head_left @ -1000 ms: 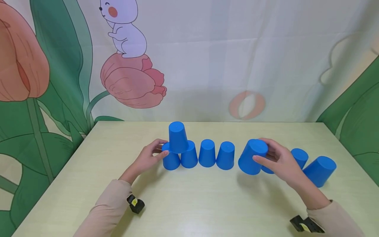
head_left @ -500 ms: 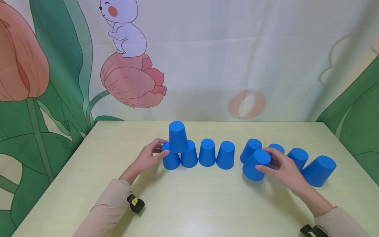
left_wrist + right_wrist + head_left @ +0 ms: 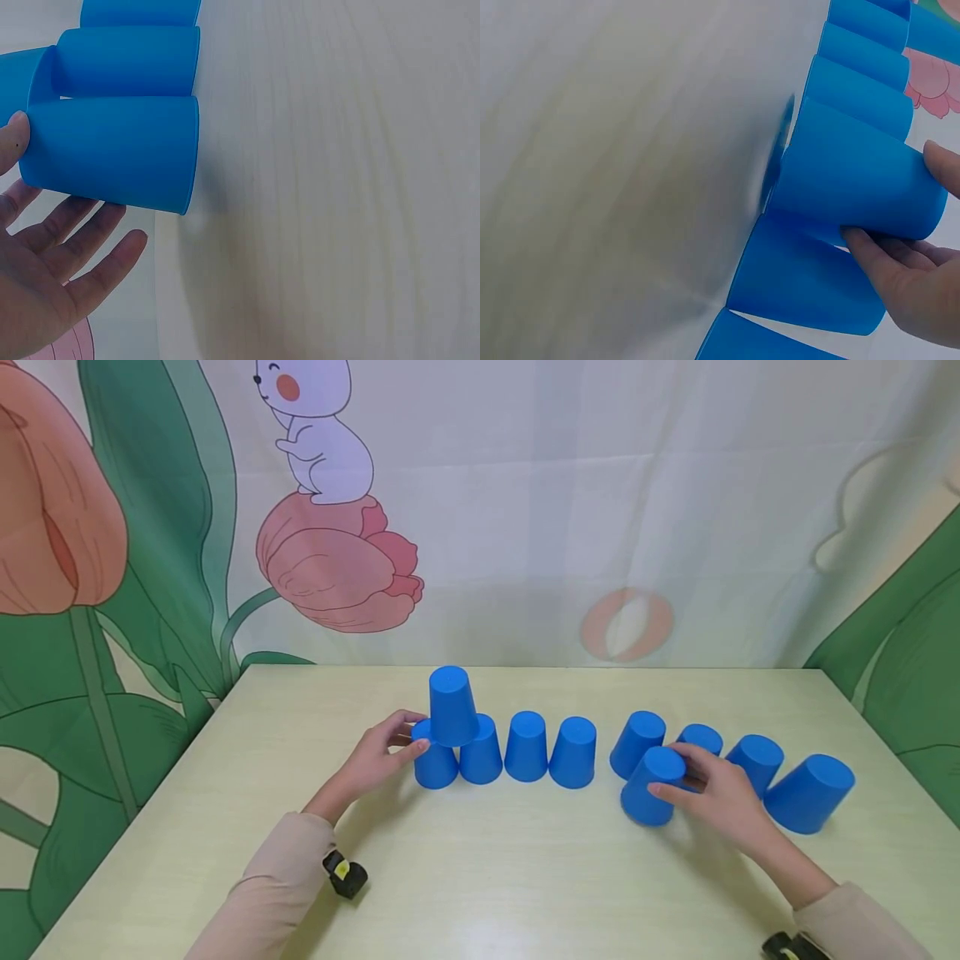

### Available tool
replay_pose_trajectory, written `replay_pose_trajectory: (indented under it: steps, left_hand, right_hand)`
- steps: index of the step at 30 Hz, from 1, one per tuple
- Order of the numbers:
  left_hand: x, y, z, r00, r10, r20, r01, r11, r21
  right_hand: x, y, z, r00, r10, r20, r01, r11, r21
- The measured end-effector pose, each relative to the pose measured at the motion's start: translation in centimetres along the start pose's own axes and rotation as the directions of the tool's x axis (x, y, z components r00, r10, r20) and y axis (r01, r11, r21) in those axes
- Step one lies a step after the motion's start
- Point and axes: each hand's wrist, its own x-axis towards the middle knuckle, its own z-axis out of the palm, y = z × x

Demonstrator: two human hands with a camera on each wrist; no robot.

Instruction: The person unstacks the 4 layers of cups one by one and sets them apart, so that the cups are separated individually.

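Several blue plastic cups stand upside down on the pale table (image 3: 487, 877). Near the centre is a row of them with one cup (image 3: 452, 706) stacked on top of the two leftmost. My left hand (image 3: 400, 737) rests beside the leftmost bottom cup (image 3: 435, 768). Its thumb touches that cup (image 3: 112, 157), and the left hand (image 3: 52, 277) keeps its fingers straight and apart from it. My right hand (image 3: 690, 777) grips a tilted, upside-down cup (image 3: 649, 785) in front of the right group. The right wrist view shows thumb and fingers of this hand (image 3: 907, 277) round that cup (image 3: 855, 180); its rim is blurred.
Behind and right of the held cup stand three more cups (image 3: 637, 742), (image 3: 701, 739), (image 3: 757, 758), and a fourth leans at the far right (image 3: 812, 793). A printed cloth backdrop (image 3: 600, 527) hangs behind the table's far edge. Bare tabletop lies in front.
My right hand has brought its cup down and towards me, from raised above the right group to low in front of it. The left hand has stayed put.
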Motion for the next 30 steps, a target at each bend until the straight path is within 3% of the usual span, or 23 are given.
replay_pose_trajectory:
  steps: [5, 12, 19, 25, 30]
  left_hand:
    - [0.1, 0.0, 0.0, 1.0, -0.031, 0.007, 0.031, 0.999, -0.013]
    - [0.1, -0.1, 0.0, 1.0, -0.02, 0.01, 0.02, 1.0, -0.014]
    - [0.1, 0.0, 0.0, 1.0, -0.007, 0.009, 0.008, 1.0, -0.019]
    - [0.2, -0.1, 0.0, 1.0, -0.011, 0.008, 0.011, 1.0, -0.011]
    - [0.2, -0.1, 0.0, 1.0, -0.011, 0.007, 0.011, 1.0, -0.009]
  right_hand:
    - [0.1, 0.4, 0.0, 1.0, 0.011, -0.008, -0.011, 0.999, -0.035]
    - [-0.3, 0.1, -0.3, 0.995, -0.044, -0.094, 0.035, 0.995, -0.096]
    - [-1.0, -1.3, -1.8, 0.979, -0.105, -0.173, 0.099, 0.994, -0.043]
    - [-0.7, -2.0, -2.7, 0.975, -0.1, -0.2, 0.1, 0.995, -0.012]
    - [0.9, 0.2, -2.3, 0.973, -0.089, -0.212, 0.105, 0.992, 0.065]
